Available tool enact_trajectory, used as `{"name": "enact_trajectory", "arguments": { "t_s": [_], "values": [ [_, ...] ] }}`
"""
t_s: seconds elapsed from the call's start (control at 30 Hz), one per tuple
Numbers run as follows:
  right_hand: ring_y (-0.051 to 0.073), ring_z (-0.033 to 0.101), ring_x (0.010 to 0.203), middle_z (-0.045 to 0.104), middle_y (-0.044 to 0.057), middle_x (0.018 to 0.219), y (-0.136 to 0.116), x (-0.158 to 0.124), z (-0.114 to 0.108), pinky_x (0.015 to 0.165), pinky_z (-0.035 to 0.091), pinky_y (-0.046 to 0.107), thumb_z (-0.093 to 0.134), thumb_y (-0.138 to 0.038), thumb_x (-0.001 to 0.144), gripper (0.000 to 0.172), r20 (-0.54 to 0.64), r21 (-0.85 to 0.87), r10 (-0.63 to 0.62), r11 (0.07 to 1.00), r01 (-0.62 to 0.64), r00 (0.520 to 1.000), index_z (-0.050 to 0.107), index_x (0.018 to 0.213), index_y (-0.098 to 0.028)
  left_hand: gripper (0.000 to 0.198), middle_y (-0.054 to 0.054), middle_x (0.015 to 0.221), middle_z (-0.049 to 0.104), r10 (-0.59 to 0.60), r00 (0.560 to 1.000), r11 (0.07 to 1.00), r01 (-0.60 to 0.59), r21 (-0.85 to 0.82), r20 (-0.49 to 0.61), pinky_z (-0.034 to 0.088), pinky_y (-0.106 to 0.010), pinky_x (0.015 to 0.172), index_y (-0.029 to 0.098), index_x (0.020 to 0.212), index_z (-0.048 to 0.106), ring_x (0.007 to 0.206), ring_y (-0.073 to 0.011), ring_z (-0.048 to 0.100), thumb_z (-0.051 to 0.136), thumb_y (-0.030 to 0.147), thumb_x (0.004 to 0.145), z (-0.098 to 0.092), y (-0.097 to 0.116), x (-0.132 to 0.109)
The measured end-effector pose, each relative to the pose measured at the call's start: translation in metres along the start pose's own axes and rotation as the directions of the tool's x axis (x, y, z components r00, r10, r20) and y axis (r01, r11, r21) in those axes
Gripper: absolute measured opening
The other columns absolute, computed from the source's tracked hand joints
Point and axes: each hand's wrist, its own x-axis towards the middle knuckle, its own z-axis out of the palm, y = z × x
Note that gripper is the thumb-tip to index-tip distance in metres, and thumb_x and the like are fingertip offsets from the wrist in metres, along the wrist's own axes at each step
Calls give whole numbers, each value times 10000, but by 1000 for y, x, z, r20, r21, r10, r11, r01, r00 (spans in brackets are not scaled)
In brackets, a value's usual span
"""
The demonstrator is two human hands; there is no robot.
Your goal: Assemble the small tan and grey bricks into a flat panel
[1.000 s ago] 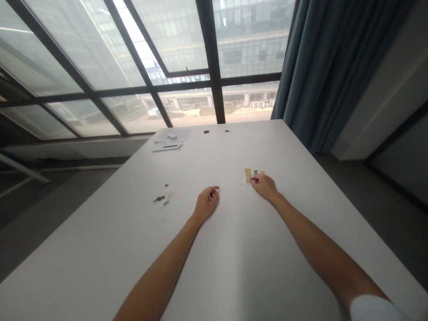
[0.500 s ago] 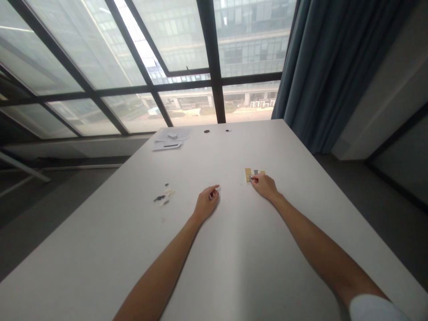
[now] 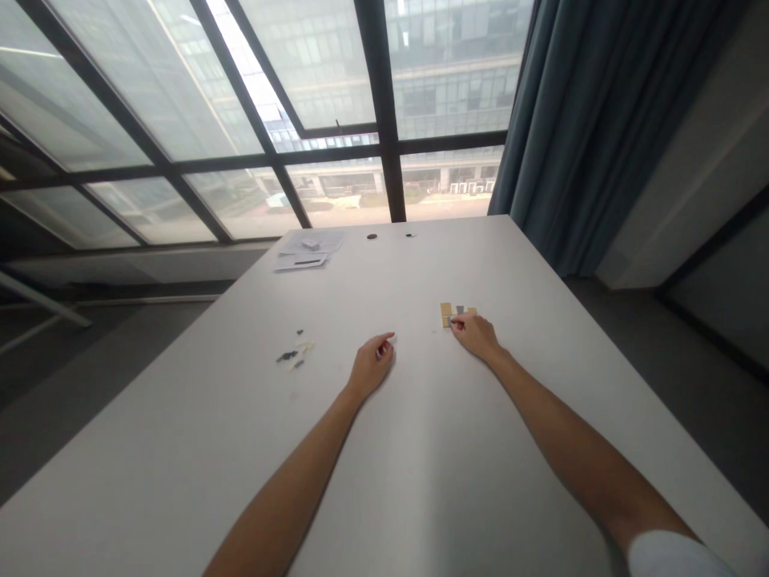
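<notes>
A small dark-grey piece (image 3: 450, 321) is being pinched at the flat tan tile cluster (image 3: 445, 311) by the right hand (image 3: 477, 334), which seems to call for fine alignment, while the left hand (image 3: 371, 365) is being rested curled, its hold unclear.

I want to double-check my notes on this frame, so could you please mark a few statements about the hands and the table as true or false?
1. The fingertips of the right hand are at the tan and grey pieces. True.
2. The left hand lies on top of the scattered small parts. False: it rests on the bare table, apart from them and to their right.
3. Papers lie at the far edge of the table, near the window. True.
4. The curtain hangs to the left of the window. False: it hangs to the right of it.
</notes>
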Motion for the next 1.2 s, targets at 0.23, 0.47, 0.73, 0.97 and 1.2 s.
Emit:
{"name": "enact_trajectory", "arguments": {
  "t_s": [0.23,0.47,0.73,0.97,1.2],
  "values": [
    [178,633,826,717,18,940,2,1,2,693,403,249,585,-303,897,202,-5,1,-4,1000,4,1000,746,1015,-269,380,-40,878,696,-8,1000,1000,8,-2,2,483,-266,739,148,1206,682,719,-134,570,511,243,880,-1,2,0],
    [178,644,849,726,24,962,4,1,4,708,414,255,588,-298,895,205,-3,15,-4,1000,4,1000,749,1015,-258,388,-45,887,696,-15,1000,1000,15,-7,11,487,-272,756,149,1215,676,732,-137,572,505,260,886,-1,1,0],
    [187,650,882,730,33,981,1,1,2,731,430,262,580,-297,911,210,8,18,-4,1000,4,1000,753,1024,-258,391,-43,889,699,-17,1000,1000,17,-9,5,492,-269,748,152,1222,677,730,-136,572,512,266,887,0,-2,0],
    [182,645,863,728,35,980,3,1,3,721,424,256,578,-306,912,222,-6,23,-8,1000,8,1000,756,1034,-258,385,-42,888,698,-5,1000,1000,5,-16,1,486,-265,744,149,1219,678,718,-130,568,517,263,888,2,-3,0],
    [183,639,858,719,35,962,2,1,3,721,423,254,569,-307,922,218,-7,28,-23,999,23,1000,753,1028,-260,381,-31,873,693,-20,1000,1000,20,-14,3,478,-253,727,153,1214,681,704,-122,560,519,249,883,0,-2,0]
  ]
}}
